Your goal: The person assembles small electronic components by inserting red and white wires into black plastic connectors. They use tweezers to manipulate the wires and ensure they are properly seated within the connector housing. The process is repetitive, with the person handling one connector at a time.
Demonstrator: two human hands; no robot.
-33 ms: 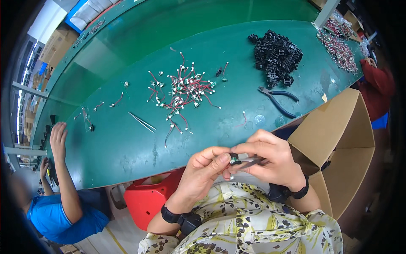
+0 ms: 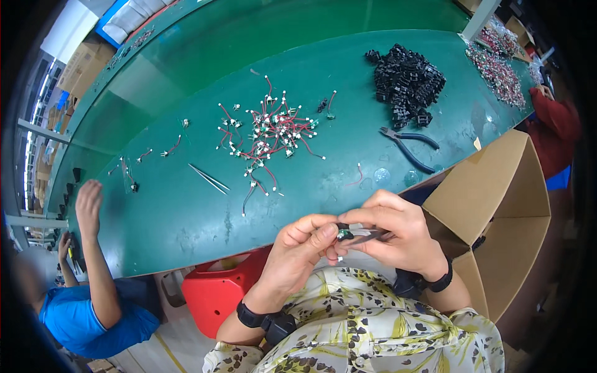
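Observation:
Just above my lap, at the table's near edge, my left hand [image 2: 305,245] pinches a small black part with a green circuit board [image 2: 344,234] between thumb and fingers. A bit of white connector shows below its fingertips. My right hand [image 2: 398,227] is closed round metal tweezers [image 2: 368,237], whose tips reach to the small part. Its index finger and thumb also come up against the part's upper side. The fingers partly hide how the black piece and the board fit together.
On the green table [image 2: 186,217] lie a pile of red-wired connector boards [image 2: 273,130], a heap of black housings [image 2: 407,84], blue-handled pliers [image 2: 410,146] and another pair of tweezers [image 2: 208,179]. An open cardboard box [image 2: 479,186] stands at right, a red stool [image 2: 217,289] at left. Co-workers sit on both sides.
The small part has turned slightly in my fingers. The hand of the co-worker at left has shifted a little to the right. My hands stay nearly in place.

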